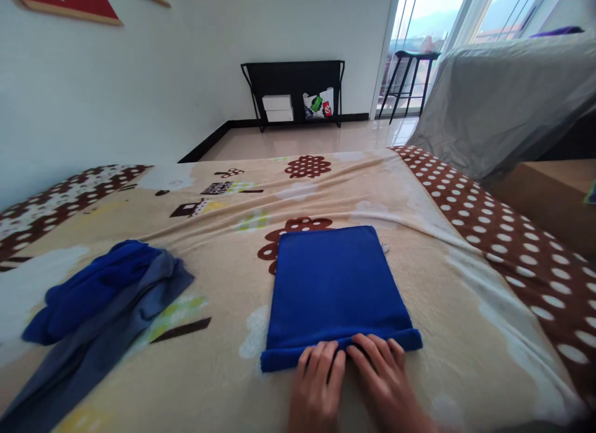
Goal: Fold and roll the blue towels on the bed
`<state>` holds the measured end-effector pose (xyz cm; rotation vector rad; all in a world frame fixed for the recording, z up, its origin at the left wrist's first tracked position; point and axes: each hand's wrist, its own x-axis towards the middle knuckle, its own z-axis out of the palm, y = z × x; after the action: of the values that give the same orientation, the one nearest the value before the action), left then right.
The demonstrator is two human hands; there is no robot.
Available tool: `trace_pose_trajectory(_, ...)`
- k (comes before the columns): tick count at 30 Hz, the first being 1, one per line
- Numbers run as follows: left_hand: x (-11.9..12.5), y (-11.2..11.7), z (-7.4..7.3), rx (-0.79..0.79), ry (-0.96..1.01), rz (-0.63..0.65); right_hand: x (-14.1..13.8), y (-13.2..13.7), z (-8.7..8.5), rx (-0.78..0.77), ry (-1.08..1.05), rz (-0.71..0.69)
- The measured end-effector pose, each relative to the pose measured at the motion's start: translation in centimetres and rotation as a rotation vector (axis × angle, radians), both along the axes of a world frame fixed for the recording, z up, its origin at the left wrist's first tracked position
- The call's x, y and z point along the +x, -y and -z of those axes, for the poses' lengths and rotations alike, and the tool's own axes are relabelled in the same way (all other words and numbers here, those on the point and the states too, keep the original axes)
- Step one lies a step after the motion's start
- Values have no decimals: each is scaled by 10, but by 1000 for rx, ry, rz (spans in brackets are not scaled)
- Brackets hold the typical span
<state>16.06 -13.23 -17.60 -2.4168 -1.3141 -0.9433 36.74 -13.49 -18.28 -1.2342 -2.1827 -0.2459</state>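
Observation:
A blue towel (333,278) lies flat on the bed, its near edge turned into a narrow roll. My left hand (319,380) rests on the middle of that roll, fingers together and curled over it. Close beside it, my right hand (384,374) has its fingers bent over the roll a little to the right. Both thumbs are hidden. Off to the left, a crumpled blue cloth (107,278) and a grey-blue cloth (112,334) lie in a loose heap, apart from both hands.
The patterned beige blanket (223,259) has a brown polka-dot border (512,247) and some creases. Past the bed stand a black rack (293,76) with white boxes (278,108) and a bag, and a dark stool (412,79). A grey-covered piece of furniture (512,98) and a cardboard box (544,191) are at right.

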Motion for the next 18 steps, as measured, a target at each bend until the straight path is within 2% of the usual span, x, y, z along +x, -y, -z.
trace_pose_trajectory(2, -17, 0, 0, -24, -96, 57, 16, 2, 1, -61, 61, -6)
trace_pose_trajectory(6, -64, 3, -8, -20, -278, -72, 59, 6, 1, -69, 129, 150)
trace_pose_trajectory(8, -61, 4, -14, 6, -296, -126, 55, 5, -5, -48, 121, 186)
trace_pose_trajectory(9, -51, 4, -17, -2, -304, -107, 46, 4, -9, -50, 128, 155)
trace_pose_trajectory(13, -10, -6, -23, -97, -353, 62, 5, -7, -21, -154, 212, -93)
trace_pose_trajectory(15, -16, -11, -20, -119, -388, 15, 10, -12, -19, -182, 257, -61)
trace_pose_trajectory(18, -52, -14, -14, -138, -403, -172, 44, -13, -11, -182, 282, 115)
